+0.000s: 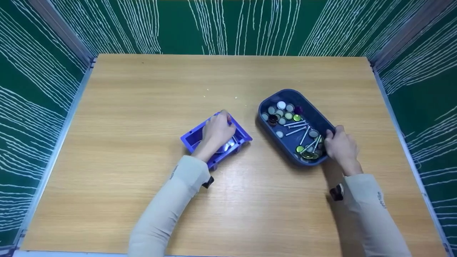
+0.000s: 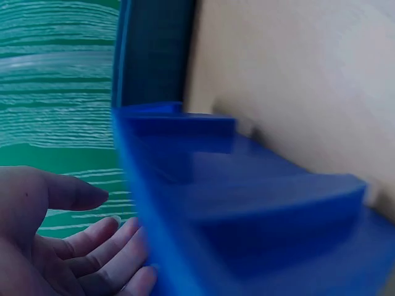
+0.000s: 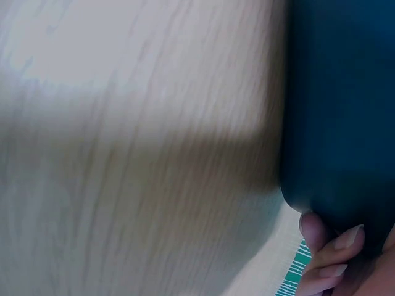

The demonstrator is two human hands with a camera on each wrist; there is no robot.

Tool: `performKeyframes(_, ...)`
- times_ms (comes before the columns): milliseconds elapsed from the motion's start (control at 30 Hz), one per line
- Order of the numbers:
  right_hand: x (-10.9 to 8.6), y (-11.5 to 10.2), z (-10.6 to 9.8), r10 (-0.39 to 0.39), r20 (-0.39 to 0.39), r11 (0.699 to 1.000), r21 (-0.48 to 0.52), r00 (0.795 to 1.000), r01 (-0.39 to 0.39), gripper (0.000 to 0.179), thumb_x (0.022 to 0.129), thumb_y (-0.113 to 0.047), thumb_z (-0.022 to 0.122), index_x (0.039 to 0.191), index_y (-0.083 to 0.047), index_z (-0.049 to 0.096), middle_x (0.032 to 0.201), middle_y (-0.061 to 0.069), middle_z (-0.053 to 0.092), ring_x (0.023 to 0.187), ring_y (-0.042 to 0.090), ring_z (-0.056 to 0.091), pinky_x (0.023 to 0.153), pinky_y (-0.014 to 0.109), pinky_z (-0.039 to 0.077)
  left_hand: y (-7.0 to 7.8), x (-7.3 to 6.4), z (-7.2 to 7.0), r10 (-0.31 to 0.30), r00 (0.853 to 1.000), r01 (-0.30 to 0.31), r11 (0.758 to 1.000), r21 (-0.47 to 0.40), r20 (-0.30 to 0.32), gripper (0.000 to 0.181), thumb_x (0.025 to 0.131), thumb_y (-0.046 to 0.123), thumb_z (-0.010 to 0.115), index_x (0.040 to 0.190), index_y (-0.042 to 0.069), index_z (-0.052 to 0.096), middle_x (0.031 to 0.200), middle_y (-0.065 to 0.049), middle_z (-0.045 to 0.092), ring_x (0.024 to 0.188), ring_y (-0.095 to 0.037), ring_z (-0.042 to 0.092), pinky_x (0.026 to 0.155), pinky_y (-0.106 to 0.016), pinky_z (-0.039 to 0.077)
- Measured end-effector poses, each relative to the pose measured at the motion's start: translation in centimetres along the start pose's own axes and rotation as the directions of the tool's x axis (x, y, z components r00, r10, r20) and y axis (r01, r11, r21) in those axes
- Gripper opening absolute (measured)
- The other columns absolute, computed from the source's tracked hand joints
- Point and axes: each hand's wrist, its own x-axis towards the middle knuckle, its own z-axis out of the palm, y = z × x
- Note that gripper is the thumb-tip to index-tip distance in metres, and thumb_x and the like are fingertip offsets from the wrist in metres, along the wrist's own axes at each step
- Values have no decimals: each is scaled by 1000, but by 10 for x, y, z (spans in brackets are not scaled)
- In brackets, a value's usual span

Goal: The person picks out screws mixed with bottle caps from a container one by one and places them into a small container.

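Caps (image 1: 281,105) and metal pins (image 1: 296,131) lie loose in the navy tray (image 1: 312,112), which the head view shows me toward the right edge of the desk (image 1: 89,178). The right hand (image 1: 341,148) grips its right-hand corner. The left hand (image 1: 217,130) reaches over the blue tray (image 1: 242,131), roughly midway between the far and near edges; its fingertips I can't make out from here.

In the left wrist view its fingers bend loosely, thumb well apart, with nothing in them that I can see.

The right wrist view shows me fingers curled at the navy corner. Both trays look stiff and light, so I'd hold the rims; the pins look smooth and likely to roll, so I'd pinch mid-shank.
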Motion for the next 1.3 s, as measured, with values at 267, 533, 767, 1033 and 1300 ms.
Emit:
performKeyframes(267,0,0,1,-2,-1,1000,-8,1000,2,55,104,-45,23,121,4,41,115,40,54,106,57,54,73,57,42,38,6,-8,78,997,-78,997,14,4,29,92,29,62,117,14,60,103,-2,67,93,-24,66,82,-40,53)
performKeyframes(533,1,0,2,-6,2,1000,-3,1000,6,55,104,-45,23,121,3,41,113,39,55,104,56,55,73,57,42,68,9,-8,184,982,-177,976,129,-38,27,92,30,61,113,13,62,109,-4,68,101,-25,66,85,-38,53)
performKeyframes(767,1,1,2,-16,-21,1000,-5,1000,16,52,104,-41,24,121,4,42,114,42,55,104,57,55,74,59,43,91,9,3,249,968,-245,950,194,3,31,94,31,59,119,12,60,116,-6,67,107,-25,65,89,-38,53)
performKeyframes(1033,1,1,1,-14,-11,1000,-12,1000,14,53,104,-42,23,121,4,42,113,41,56,104,56,56,73,57,43,115,9,32,394,907,-418,887,195,151,25,94,26,59,118,19,61,114,2,65,108,-16,62,92,-35,50)
performKeyframes(1300,0,0,0,-13,-4,1000,-9,1000,13,53,104,-43,24,120,4,42,111,39,56,102,54,56,72,56,42,126,6,68,410,892,-444,874,197,192,27,94,33,61,118,21,62,117,4,66,110,-14,62,93,-33,50)
